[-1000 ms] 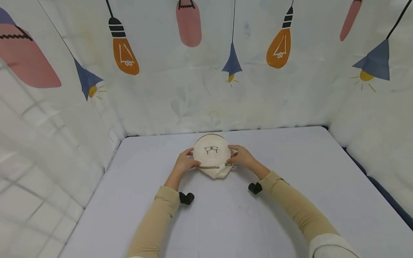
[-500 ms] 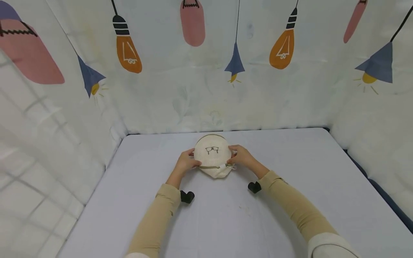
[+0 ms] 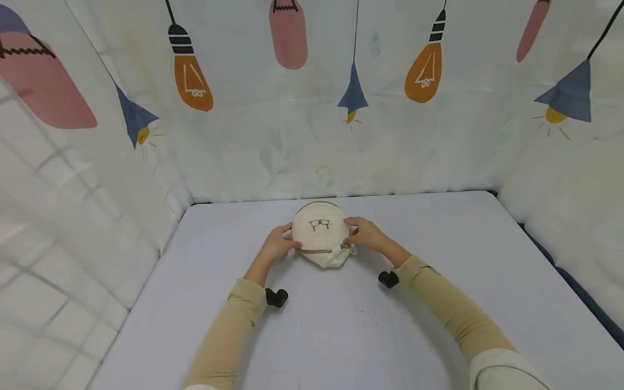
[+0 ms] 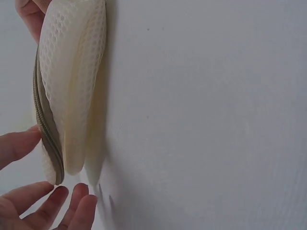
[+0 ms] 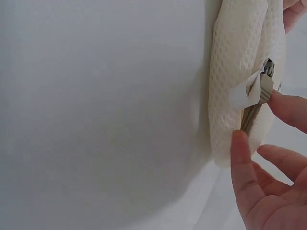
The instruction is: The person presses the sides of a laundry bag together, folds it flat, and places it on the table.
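A round cream mesh laundry bag point(image 3: 320, 230) with a glasses drawing on its top lies near the back of the white table. My left hand point(image 3: 277, 244) holds its left side, thumb at the lower edge. In the left wrist view, the left thumb point(image 4: 19, 146) touches the bag's olive zipper point(image 4: 45, 120), and the index fingertip meets the bag's end. My right hand point(image 3: 368, 235) grips the opposite side. Close up in the right wrist view, thumb and index finger pinch around the zipper beside the slider point(image 5: 266, 88) and a white tag point(image 5: 245, 95).
The white-covered table point(image 3: 331, 336) reaches back to a fabric wall point(image 3: 219, 151) printed with lamps and bulbs. More fabric hangs at left and right. A black wrist device point(image 3: 277, 298) sits at the left cuff, another point(image 3: 388, 279) at the right.
Both hands keep hold of the mesh laundry bag, which stays in place. The forearms have shifted slightly outward, and the head view has tilted a little.
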Tool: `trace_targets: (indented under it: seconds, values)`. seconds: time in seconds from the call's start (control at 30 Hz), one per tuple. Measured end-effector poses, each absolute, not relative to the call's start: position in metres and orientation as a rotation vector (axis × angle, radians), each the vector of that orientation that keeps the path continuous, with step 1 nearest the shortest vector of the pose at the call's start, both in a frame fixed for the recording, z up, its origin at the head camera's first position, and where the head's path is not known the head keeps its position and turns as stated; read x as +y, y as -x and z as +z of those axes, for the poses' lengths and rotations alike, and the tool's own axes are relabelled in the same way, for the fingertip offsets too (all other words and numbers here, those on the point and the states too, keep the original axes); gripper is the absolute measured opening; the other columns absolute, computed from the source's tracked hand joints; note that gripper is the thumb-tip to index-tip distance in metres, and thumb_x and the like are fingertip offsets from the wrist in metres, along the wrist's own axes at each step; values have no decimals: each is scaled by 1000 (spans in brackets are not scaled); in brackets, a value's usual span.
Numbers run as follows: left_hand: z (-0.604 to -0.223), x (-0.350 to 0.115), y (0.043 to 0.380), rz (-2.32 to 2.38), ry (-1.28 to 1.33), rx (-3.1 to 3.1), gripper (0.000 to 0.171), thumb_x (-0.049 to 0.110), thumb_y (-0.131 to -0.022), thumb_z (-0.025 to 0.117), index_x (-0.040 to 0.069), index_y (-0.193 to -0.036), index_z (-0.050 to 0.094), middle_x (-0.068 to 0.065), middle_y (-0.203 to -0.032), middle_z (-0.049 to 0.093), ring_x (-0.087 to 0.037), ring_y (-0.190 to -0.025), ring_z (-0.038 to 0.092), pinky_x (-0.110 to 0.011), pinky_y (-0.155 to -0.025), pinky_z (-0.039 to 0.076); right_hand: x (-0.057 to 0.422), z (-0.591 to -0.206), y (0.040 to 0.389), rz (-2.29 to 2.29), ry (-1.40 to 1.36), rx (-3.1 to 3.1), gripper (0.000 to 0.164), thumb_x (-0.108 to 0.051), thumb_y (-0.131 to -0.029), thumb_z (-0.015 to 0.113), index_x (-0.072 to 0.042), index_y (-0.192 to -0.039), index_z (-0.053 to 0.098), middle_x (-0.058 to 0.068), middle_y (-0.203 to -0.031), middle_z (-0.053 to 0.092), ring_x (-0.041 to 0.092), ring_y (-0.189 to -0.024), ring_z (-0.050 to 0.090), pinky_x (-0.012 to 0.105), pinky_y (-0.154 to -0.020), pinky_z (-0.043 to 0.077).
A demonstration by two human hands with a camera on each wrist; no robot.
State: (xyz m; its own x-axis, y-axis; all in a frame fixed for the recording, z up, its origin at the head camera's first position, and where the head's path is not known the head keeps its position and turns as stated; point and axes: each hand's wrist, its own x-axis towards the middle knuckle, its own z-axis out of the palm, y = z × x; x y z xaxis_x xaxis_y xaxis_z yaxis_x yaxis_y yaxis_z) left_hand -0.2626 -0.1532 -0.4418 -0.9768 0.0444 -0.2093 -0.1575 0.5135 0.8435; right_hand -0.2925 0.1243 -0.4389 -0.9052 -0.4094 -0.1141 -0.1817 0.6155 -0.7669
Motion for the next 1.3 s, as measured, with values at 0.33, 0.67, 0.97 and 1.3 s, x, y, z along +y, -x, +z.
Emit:
trace_targets:
  seconds: [0.33,0.67,0.97,1.3]
  values:
    - [-437,-154,261,1168,-178,2694,77,31,-102,65,0,-161,26,-26,-165,22,-45,-148,30,-55,-119,28,129,-432,288,-887,708,2661,69,-32,-107,56,6,-157,30,27,-164,22,44,-150,23,55,-120,23]
    - [-437,-149,262,672,-501,2892,74,44,-108,49,9,-165,17,-14,-171,9,-41,-155,7,-71,-115,19,116,-438,287,-550,827,2722,87,-49,-106,52,2,-163,11,21,-169,5,49,-152,0,63,-121,7]
    - [-439,-141,264,431,-578,2914,82,53,-107,44,12,-166,6,-10,-172,-2,-39,-155,-4,-74,-115,9,107,-441,284,-464,961,2769,91,-54,-104,53,-2,-164,9,17,-170,3,44,-154,-2,62,-121,5]
    - [-449,-136,275,320,-544,2870,95,64,-102,44,9,-165,-1,-9,-171,-8,-38,-155,-8,-74,-115,10,93,-448,289,-334,916,2798,97,-59,-103,49,1,-163,2,16,-170,-2,41,-154,-5,62,-121,7]
